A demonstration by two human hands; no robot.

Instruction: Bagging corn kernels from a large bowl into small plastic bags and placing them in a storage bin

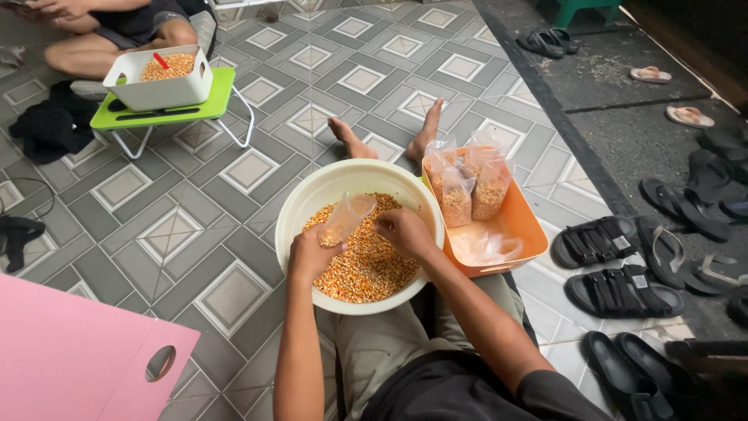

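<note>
2 hands work over a cream round basin (312, 195) of orange and yellow corn kernels (366, 269) that sits on the tiled floor (195, 218) between the person's legs. The left hand (312, 253) is curled around the lower part of a small clear plastic bag (347, 218), its grip closed on the bag, which tilts up and to the right above the kernels. The right hand (405, 232) is just beside the bag's mouth, fingers pressed together as if pinching; whether it holds kernels or the bag's edge cannot be told. Touching the basin's right side is an orange tray (530, 234) with 2 filled bags of kernels (467, 191) standing at its far end and loose clear bags (485, 248) lying nearer. Across the floor, another person sits behind a white tub (160, 92) of kernels on a green folding stand (210, 105). Black sandals (615, 269) lie to the right.
</note>
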